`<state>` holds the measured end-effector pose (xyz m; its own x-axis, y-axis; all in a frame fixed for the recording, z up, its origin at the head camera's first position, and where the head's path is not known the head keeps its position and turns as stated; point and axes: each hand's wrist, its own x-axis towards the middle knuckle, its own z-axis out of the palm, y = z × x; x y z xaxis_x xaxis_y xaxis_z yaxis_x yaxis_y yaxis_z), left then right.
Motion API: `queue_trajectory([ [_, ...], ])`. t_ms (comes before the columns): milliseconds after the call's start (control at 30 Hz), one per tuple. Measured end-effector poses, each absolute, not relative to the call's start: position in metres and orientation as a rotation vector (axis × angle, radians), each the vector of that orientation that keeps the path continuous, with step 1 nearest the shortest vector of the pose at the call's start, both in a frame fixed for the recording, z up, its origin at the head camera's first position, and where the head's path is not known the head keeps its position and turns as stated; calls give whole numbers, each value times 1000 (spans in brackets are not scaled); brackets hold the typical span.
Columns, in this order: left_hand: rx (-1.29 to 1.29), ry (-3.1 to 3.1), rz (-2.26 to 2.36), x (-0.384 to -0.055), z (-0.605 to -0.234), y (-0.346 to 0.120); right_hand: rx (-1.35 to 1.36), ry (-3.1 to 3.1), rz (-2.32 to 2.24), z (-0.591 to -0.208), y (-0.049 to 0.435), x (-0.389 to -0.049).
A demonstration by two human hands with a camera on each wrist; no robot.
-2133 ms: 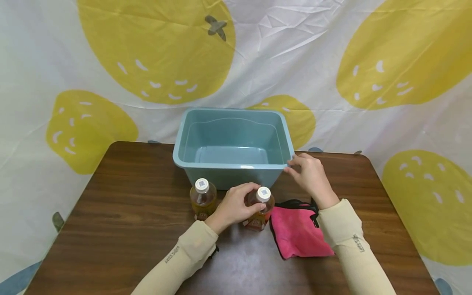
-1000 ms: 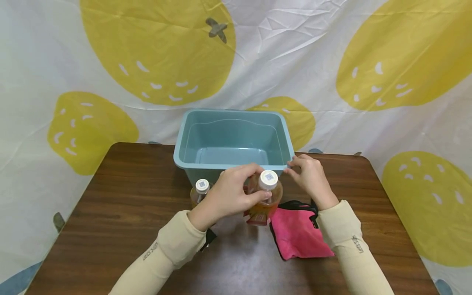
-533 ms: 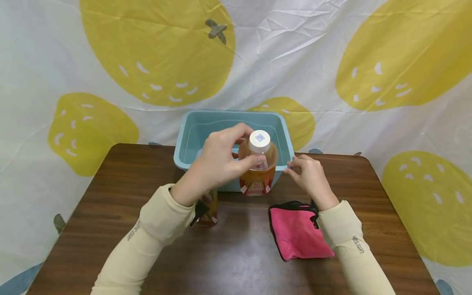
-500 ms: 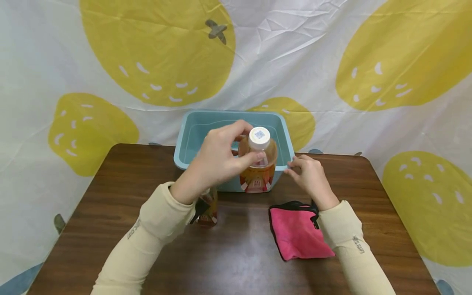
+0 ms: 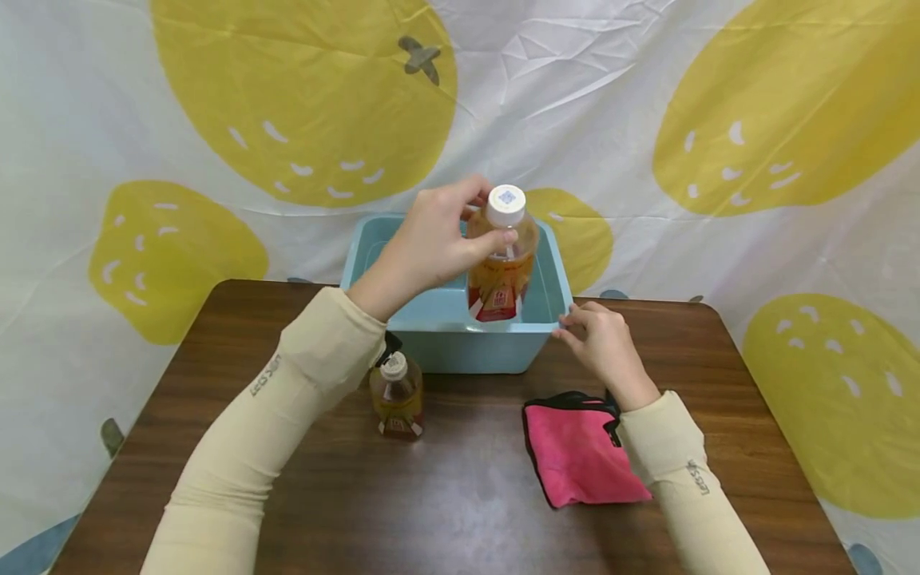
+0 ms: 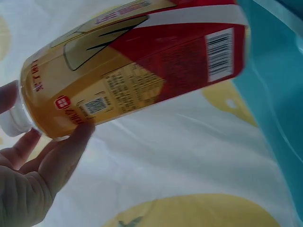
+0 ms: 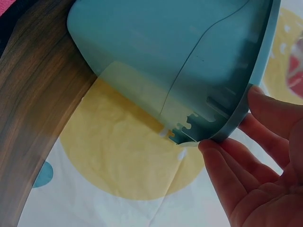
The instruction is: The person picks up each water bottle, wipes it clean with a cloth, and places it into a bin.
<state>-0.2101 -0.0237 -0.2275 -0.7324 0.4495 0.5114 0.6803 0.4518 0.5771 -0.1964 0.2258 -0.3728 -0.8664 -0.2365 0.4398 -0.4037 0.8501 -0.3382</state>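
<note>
My left hand (image 5: pixel 440 239) grips a drink bottle (image 5: pixel 501 271) by its upper part, just below the white cap. The bottle hangs upright over the blue plastic tub (image 5: pixel 460 351), overlapping the tub's opening in the head view. Its red and yellow label with a barcode fills much of the left wrist view. My right hand (image 5: pixel 602 339) pinches the tub's front right rim corner between thumb and fingers, which the right wrist view (image 7: pixel 265 156) shows close up. A second bottle (image 5: pixel 398 403) of the same kind stands on the table, in front of the tub and under my left forearm.
A pink pouch (image 5: pixel 585 455) with black trim lies on the brown wooden table (image 5: pixel 460 503), beside my right sleeve. Behind the tub hangs a white cloth (image 5: pixel 546 96) with large yellow fruit prints.
My left hand has lifted the bottle off the table and carried it up and away from me, over the tub. The right hand keeps its place on the rim.
</note>
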Motion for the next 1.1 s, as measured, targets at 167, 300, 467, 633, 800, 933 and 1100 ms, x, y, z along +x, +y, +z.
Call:
queue_trajectory([
  [167, -963, -2483, -1158, -231, -234, -22, 468, -2650, 608, -372, 225, -194],
  [300, -960, -2544, -1188, -247, -239, -19, 473, -2647, 608, -372, 225, -192],
  [467, -972, -2611, -1189, -265, -244, -16, 467, -2642, 603, -372, 226, -190],
  [633, -970, -2642, -1233, -282, -250, -14, 465, -2628, 604, -372, 227, -188],
  [800, -1009, -2671, -1219, -299, -261, -11, 484, -2605, 613, -372, 228, -188],
  [933, -1136, -2738, -1093, -313, -270, -5, 478, -2611, 614, -372, 227, -188],
  [1100, -1216, -2835, -1075, -322, -281, 1, 477, -2624, 608, -372, 227, -187],
])
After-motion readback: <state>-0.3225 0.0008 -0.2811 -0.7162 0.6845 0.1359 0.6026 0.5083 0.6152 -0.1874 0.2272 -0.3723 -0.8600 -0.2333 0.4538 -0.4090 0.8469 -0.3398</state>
